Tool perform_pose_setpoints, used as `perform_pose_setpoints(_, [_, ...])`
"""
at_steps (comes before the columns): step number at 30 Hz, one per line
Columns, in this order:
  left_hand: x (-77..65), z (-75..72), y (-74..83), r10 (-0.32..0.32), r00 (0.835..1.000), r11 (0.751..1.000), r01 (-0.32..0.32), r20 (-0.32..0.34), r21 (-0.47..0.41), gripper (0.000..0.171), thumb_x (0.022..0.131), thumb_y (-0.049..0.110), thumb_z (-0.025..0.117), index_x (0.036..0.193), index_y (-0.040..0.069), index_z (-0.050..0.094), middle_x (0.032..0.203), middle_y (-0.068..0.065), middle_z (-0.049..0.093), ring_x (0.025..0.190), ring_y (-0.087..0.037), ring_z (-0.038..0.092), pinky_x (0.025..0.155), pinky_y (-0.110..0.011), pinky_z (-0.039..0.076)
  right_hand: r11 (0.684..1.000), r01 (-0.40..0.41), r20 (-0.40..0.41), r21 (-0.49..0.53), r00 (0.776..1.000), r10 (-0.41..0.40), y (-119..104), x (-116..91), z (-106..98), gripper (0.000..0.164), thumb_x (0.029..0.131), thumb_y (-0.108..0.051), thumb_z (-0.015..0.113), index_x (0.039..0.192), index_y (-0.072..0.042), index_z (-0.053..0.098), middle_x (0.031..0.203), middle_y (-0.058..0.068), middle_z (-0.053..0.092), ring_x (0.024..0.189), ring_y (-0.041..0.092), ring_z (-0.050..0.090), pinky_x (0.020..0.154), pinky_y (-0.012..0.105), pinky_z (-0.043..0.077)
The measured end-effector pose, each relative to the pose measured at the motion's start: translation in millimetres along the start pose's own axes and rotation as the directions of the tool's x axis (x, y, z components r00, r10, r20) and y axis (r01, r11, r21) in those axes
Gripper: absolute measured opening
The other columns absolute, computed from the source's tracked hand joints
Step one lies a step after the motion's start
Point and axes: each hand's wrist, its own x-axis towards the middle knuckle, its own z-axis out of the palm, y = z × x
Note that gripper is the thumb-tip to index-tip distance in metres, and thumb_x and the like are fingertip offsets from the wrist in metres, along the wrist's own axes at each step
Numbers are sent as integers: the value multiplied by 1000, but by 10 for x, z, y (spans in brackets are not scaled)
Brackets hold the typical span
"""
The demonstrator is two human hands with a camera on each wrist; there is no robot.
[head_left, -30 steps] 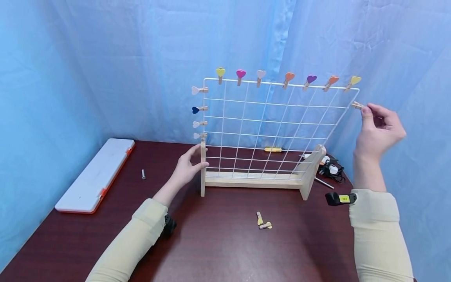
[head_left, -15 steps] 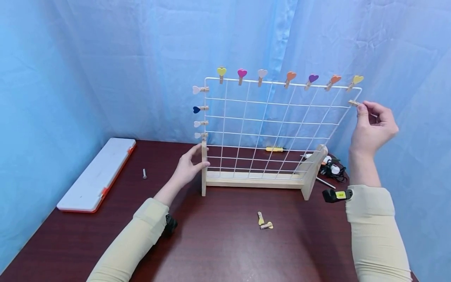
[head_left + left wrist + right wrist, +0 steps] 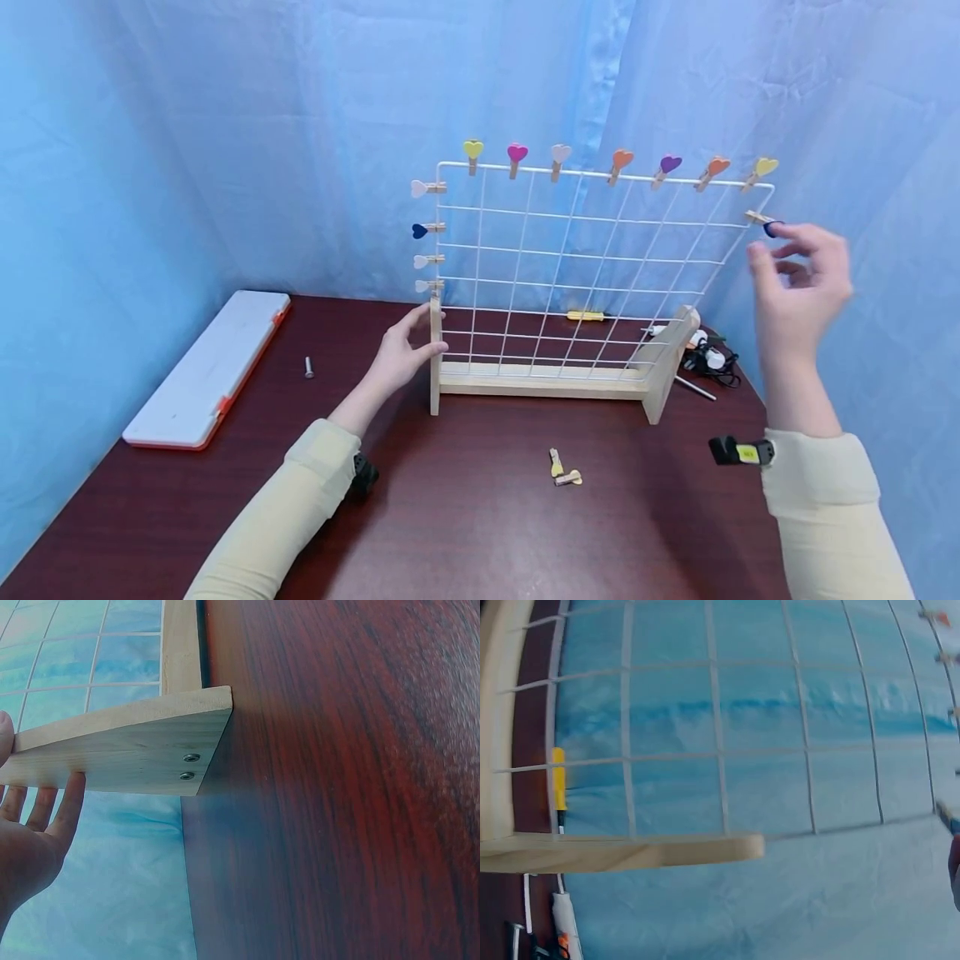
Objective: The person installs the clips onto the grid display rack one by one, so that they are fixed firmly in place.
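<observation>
A white wire grid [image 3: 577, 173] stands upright in a pale wooden stand [image 3: 540, 382]. My left hand [image 3: 397, 354] grips the stand's left side panel [image 3: 127, 746], thumb on one face and fingers on the other. Heart-topped clothespins line the grid's top wire and left edge. On its upper right edge sits a clothespin [image 3: 757, 217] with a dark blue heart. My right hand [image 3: 808, 271] is beside that one, its thumb apart from it and its index fingertip right at the heart. In the right wrist view that clothespin [image 3: 947, 817] shows at the far edge.
Two loose clothespins [image 3: 567, 478] with yellow hearts lie on the table [image 3: 480, 517] before the rack. A white case [image 3: 210, 367] and a bolt [image 3: 308, 367] lie left. Behind are a yellow-handled screwdriver [image 3: 585, 316] and black cables [image 3: 712, 367].
My right hand has brought the clothespin left onto the grid's right edge, then spread its thumb and let go, showing the blue heart. The left hand keeps its hold.
</observation>
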Motion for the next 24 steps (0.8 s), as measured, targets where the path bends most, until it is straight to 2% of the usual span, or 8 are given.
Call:
perform_pose_setpoints(2, [4, 8, -5, 1, 1000, 1000, -1, 3, -4, 60, 77, 26, 68, 131, 18, 43, 119, -3, 57, 116, -19, 45, 96, -47, 34, 1000, 21, 158, 21, 987, -24, -27, -167, -2, 28, 69, 3, 71, 96, 8, 63, 97, 13, 59, 74, 11, 54, 62, 14, 44])
perform_pose_setpoints(4, [8, 11, 0, 2, 1000, 1000, -2, 4, -9, 60, 77, 23, 69, 131, 15, 43, 120, -5, 56, 116, -21, 45, 95, -49, 33, 997, 74, 339, -6, 938, -68, 23, -379, 15, 31, 67, 7, 71, 97, 7, 64, 95, 15, 60, 75, 8, 53, 63, 14, 43])
perform_pose_setpoints(7, [-5, 0, 74, 0, 1000, 1000, 0, 8, -6, 59, 78, 18, 68, 131, 11, 43, 120, -8, 56, 116, -23, 45, 95, -49, 33, 986, 152, 595, -68, 799, -82, 166, -741, 71, 38, 66, 1, 76, 101, -3, 65, 95, 9, 62, 78, 4, 52, 64, 14, 42])
perform_pose_setpoints(10, [-41, -28, 209, -10, 1000, 1000, 10, 7, 12, 58, 78, 18, 67, 130, 9, 44, 119, -9, 57, 116, -23, 45, 96, -46, 34, 977, 182, 766, -113, 642, -31, 313, -1102, 134, 42, 67, -17, 78, 107, -15, 64, 93, -3, 62, 80, 4, 51, 64, 19, 42])
perform_pose_setpoints(14, [-85, -52, 325, -15, 1000, 1000, 15, 8, 19, 57, 79, 18, 67, 130, 8, 43, 120, -9, 56, 117, -23, 45, 95, -45, 35, 980, 149, 884, -131, 464, 48, 441, -1525, 196, 43, 70, -33, 74, 108, -16, 62, 85, -8, 60, 76, 6, 52, 64, 25, 44])
perform_pose_setpoints(18, [-56, -26, 197, -11, 1000, 1000, 11, 7, 3, 58, 79, 23, 67, 130, 12, 44, 120, -5, 57, 118, -20, 44, 96, -44, 35, 975, 131, 942, -177, 310, 129, 537, -1862, 188, 41, 71, -38, 73, 103, -16, 59, 77, -9, 60, 70, 6, 55, 64, 24, 44])
perform_pose_setpoints(21, [-13, -2, 43, -7, 1000, 1000, 7, 7, 9, 59, 77, 31, 67, 130, 18, 44, 119, 1, 57, 118, -15, 44, 96, -42, 35, 969, 135, 961, -205, 214, 173, 586, -2012, 167, 36, 70, -39, 73, 95, -18, 57, 73, -9, 58, 63, 7, 53, 58, 21, 42])
perform_pose_setpoints(24, [4, 3, -19, -9, 1000, 1000, 9, 6, 17, 59, 76, 35, 67, 129, 22, 45, 119, 5, 57, 117, -11, 44, 96, -40, 36, 967, 122, 967, -224, 149, 205, 614, -2086, 168, 34, 69, -40, 74, 88, -19, 56, 70, -8, 57, 60, 7, 52, 55, 18, 40])
